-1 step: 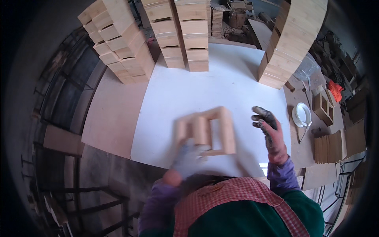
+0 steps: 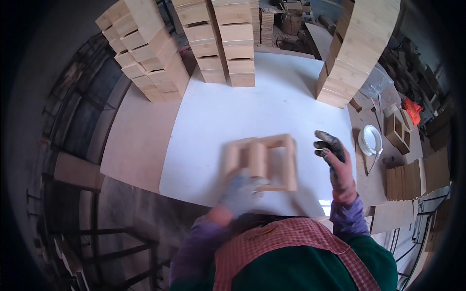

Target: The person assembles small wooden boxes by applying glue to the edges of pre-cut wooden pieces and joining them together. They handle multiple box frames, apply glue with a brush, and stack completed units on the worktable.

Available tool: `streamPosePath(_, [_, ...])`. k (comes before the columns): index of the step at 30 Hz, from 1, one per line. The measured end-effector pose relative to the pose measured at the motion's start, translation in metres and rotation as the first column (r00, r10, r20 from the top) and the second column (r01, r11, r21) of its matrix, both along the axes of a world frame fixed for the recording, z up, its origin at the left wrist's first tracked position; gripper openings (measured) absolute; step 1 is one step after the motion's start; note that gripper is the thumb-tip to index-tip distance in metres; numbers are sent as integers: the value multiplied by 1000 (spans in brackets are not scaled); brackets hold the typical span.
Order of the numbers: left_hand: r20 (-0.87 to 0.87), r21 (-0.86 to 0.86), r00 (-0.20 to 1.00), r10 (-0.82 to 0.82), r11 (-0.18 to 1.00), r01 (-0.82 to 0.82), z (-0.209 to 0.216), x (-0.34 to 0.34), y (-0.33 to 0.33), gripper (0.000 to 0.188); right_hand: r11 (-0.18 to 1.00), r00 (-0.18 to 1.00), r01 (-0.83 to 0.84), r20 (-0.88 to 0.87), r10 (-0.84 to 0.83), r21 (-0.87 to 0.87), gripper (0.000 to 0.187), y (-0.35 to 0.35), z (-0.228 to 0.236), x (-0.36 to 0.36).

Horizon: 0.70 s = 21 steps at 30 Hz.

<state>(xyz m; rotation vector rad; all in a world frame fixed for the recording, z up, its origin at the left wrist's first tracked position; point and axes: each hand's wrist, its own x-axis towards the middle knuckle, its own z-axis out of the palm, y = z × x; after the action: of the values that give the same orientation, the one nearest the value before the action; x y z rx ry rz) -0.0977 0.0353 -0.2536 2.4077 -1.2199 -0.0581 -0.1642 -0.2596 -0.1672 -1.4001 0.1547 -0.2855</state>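
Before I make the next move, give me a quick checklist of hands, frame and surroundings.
1. Left hand at the frame: ok, at its near left part.
2. Left grip firmly closed: cannot tell, blurred.
3. Right hand free: ok, fingers parted, nothing seen in it.
4. Sharp view of the frame: not ok, smeared.
5. Bowl clear of the frame: ok, off to the right.
6. Right stack clear of the frame: ok, beyond it, apart.

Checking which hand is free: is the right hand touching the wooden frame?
No, white tabletop shows between the right hand, fingers half curled, and the wooden frame.
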Motion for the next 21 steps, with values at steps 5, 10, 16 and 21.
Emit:
streamPosePath(5, [-170, 519, 958, -230, 806, 285, 19, -51, -161, 29, 999, 999, 44, 22, -45, 18, 51, -34, 13, -70])
streamPosePath(10, [9, 432, 967, -254, 874, 225, -13, -98, -264, 29, 989, 999, -26, -23, 23, -147, 51, -47, 5, -96])
streamPosePath(16, [-169, -264, 985, 46, 960, -90, -45, -107, -269, 29, 944, 970, -237, 8, 245, -230, 49, -34, 13, -85])
streamPosePath(21, [243, -213, 945, 220, 962, -170, -1, -118, -149, 47, 870, 899, -413, 33, 437, -268, 48, 37, 30, -60])
